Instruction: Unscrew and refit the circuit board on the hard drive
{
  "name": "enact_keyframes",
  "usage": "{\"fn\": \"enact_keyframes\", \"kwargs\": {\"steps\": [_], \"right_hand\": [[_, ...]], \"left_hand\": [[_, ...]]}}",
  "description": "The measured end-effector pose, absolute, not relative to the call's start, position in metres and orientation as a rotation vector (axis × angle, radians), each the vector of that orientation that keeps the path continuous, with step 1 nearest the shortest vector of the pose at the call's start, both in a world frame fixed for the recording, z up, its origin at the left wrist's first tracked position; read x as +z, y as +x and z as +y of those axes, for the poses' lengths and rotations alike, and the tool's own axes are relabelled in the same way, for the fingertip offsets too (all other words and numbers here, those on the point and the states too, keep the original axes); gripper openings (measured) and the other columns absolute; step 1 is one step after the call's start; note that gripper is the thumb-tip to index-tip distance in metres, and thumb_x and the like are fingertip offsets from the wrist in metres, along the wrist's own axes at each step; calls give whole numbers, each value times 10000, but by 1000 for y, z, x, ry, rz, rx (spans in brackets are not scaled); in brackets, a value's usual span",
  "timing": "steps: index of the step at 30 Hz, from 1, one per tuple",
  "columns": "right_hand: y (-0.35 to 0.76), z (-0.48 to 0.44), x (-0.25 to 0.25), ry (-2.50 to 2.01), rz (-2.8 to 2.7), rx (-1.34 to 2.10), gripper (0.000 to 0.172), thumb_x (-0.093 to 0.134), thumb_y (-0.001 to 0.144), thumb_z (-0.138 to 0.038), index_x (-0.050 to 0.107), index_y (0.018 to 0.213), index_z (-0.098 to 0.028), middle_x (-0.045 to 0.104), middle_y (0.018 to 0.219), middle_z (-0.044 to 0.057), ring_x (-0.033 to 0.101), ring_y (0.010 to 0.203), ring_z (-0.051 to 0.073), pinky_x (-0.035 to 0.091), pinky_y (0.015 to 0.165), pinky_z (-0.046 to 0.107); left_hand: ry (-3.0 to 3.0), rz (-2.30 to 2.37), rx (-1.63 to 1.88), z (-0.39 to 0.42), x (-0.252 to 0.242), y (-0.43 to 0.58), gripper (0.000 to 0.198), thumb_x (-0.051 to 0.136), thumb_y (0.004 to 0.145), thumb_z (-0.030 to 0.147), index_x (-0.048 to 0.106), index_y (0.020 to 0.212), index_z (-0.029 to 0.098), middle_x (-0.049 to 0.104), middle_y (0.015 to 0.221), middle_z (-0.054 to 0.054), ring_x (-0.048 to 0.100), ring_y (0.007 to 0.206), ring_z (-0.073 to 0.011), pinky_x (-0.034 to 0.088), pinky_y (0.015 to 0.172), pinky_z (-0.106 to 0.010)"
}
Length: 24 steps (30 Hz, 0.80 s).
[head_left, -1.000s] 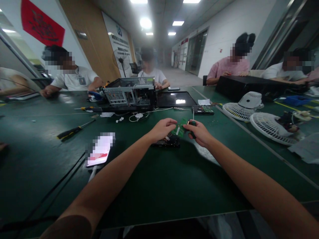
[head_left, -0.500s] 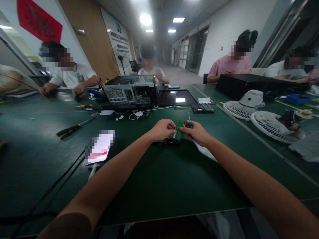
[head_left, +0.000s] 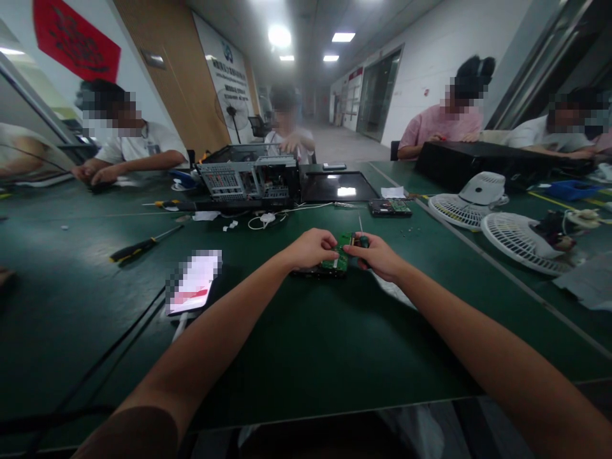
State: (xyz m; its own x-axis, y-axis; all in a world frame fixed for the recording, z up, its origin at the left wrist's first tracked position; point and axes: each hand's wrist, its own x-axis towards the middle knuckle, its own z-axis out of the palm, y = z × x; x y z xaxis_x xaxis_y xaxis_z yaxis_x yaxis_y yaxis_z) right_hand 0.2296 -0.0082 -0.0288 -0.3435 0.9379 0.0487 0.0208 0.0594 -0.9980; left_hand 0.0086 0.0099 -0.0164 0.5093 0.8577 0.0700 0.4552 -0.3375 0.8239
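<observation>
A green circuit board (head_left: 341, 260) lies on or just above a black hard drive (head_left: 319, 273) in front of me. My left hand (head_left: 313, 247) is closed, thumb and fingers pinching the board's left side and hiding part of it. On the opposite side, my right hand (head_left: 375, 252) wraps round the dark green handle of a screwdriver (head_left: 364, 241), its thin shaft pointing up and away. The right thumb and fingertips also touch the board's right edge. Beneath the right wrist is a pale crumpled sheet (head_left: 394, 291).
A lit phone (head_left: 195, 282) and a yellow-black screwdriver (head_left: 138, 250) lie left. An opened computer case (head_left: 248, 178), a dark flat panel (head_left: 338, 187) and a second hard drive (head_left: 389, 208) stand farther back. White fan parts (head_left: 519, 242) occupy the right. Several people sit around the table.
The board looks lower and flatter over the hard drive. My hands have barely moved. Across the table, a co-worker's raised hand has shifted, and the left co-worker's hands have come together.
</observation>
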Motion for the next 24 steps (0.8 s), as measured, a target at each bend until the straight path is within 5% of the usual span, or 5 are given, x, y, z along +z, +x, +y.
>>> {"fn": "enact_keyframes", "kwargs": {"steps": [24], "right_hand": [[227,-12,-33,-1019,-1513,1424,366,904,641,-341,605,785,-187,551,659,-48,482,518,80,374,394,203]], "left_hand": [[2008,1095,596,9,-17,7,305,786,732,252,686,1005,160,751,910,-70,707,803,-189,517,667,-270]]}}
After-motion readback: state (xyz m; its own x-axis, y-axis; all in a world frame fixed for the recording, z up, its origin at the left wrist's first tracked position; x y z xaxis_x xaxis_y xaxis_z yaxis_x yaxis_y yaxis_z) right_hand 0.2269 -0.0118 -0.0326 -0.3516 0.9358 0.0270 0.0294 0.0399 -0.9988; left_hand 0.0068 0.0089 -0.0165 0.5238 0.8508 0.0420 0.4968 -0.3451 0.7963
